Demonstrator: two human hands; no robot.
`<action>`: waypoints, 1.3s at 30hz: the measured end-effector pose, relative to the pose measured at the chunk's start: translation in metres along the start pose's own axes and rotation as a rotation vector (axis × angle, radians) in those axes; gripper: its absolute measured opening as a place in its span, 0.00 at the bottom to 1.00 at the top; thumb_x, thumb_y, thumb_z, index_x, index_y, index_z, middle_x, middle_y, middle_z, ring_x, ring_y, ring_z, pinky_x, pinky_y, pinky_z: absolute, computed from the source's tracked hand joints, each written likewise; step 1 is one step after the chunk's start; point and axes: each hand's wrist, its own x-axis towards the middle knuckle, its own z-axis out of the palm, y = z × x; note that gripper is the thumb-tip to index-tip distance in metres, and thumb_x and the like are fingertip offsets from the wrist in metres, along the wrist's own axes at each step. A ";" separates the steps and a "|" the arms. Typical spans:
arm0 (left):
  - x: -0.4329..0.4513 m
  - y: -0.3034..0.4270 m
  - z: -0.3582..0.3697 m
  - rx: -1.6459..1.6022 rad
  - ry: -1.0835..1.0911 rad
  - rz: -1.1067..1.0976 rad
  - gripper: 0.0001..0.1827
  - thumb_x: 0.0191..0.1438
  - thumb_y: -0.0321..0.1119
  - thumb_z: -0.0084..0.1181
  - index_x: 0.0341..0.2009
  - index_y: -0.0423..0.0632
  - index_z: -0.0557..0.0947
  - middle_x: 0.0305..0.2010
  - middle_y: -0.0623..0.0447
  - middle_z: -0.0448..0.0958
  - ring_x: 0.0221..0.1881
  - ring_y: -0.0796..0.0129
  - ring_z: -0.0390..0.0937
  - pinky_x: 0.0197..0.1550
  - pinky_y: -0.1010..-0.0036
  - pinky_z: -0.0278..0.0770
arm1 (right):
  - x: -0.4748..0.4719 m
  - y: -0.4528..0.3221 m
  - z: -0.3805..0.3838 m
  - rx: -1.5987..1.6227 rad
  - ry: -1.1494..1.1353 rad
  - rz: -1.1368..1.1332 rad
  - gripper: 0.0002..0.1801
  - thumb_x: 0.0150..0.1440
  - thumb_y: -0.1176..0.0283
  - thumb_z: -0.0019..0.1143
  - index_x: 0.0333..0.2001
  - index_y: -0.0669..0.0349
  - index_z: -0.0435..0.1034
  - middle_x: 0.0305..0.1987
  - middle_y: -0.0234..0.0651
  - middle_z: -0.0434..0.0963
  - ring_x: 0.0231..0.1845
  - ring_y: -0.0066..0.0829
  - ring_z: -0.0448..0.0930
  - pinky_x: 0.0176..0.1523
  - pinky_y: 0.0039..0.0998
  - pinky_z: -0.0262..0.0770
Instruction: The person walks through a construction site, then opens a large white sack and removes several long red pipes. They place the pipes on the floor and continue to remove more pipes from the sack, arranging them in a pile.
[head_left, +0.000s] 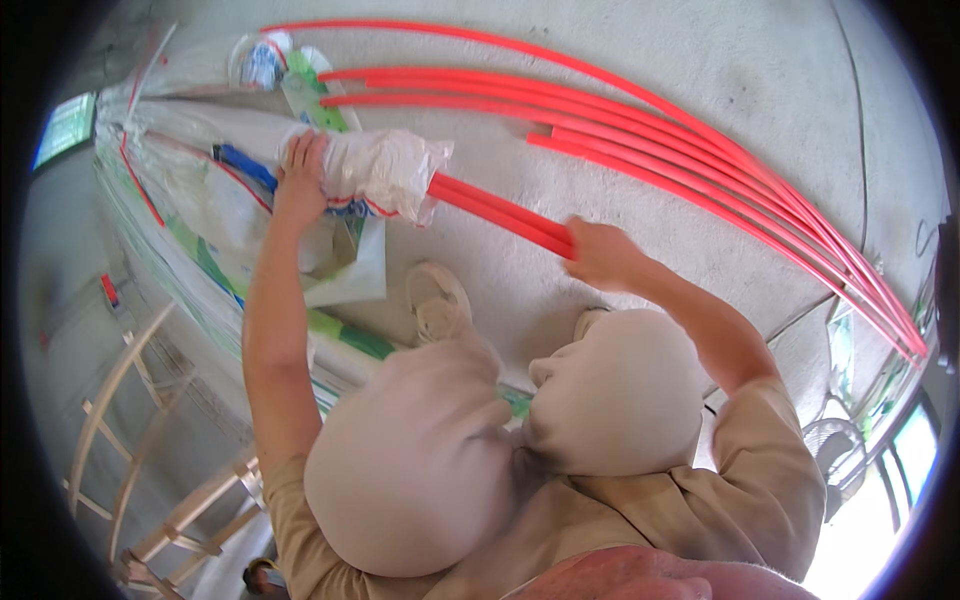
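Observation:
Two or more red plastic pipes (502, 214) stick out of the open end of a long white plastic sleeve (382, 169). My right hand (607, 255) is closed around the outer ends of these pipes, near my right knee. My left hand (301, 176) presses on the sleeve some way back from its mouth, fingers spread over the film. How far the pipes reach inside the sleeve is hidden. Beyond my hands, several long red pipes (600, 124) lie loosely bundled on the concrete floor, their near ends uneven.
Printed plastic wrapping (210, 255) runs along the left. A white bucket (261, 64) stands at the far left. Wooden ladders (112, 405) are at lower left, near another person (262, 577). To the right is a fan (836, 450). My shoe (441, 300) rests on the concrete floor (480, 277).

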 end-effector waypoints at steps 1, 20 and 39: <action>-0.003 -0.007 0.003 -0.012 0.039 0.042 0.50 0.44 0.27 0.67 0.71 0.60 0.59 0.77 0.54 0.52 0.79 0.50 0.46 0.70 0.39 0.56 | -0.030 0.020 0.003 -0.034 0.063 0.005 0.16 0.56 0.68 0.50 0.47 0.63 0.66 0.39 0.53 0.80 0.45 0.57 0.79 0.48 0.50 0.75; 0.027 0.343 -0.085 -0.216 -0.598 0.756 0.61 0.29 0.25 0.78 0.70 0.41 0.60 0.69 0.36 0.65 0.70 0.46 0.64 0.69 0.61 0.65 | -0.117 0.122 0.051 -0.222 0.597 -0.104 0.16 0.58 0.71 0.53 0.51 0.59 0.71 0.45 0.40 0.81 0.51 0.41 0.82 0.52 0.41 0.78; 0.061 0.424 -0.085 -0.053 -0.655 0.774 0.16 0.43 0.29 0.66 0.39 0.40 0.83 0.34 0.37 0.83 0.41 0.47 0.84 0.44 0.56 0.78 | -0.140 0.141 0.080 2.123 1.320 -0.544 0.42 0.56 0.64 0.70 0.68 0.63 0.56 0.54 0.40 0.77 0.55 0.33 0.78 0.58 0.36 0.75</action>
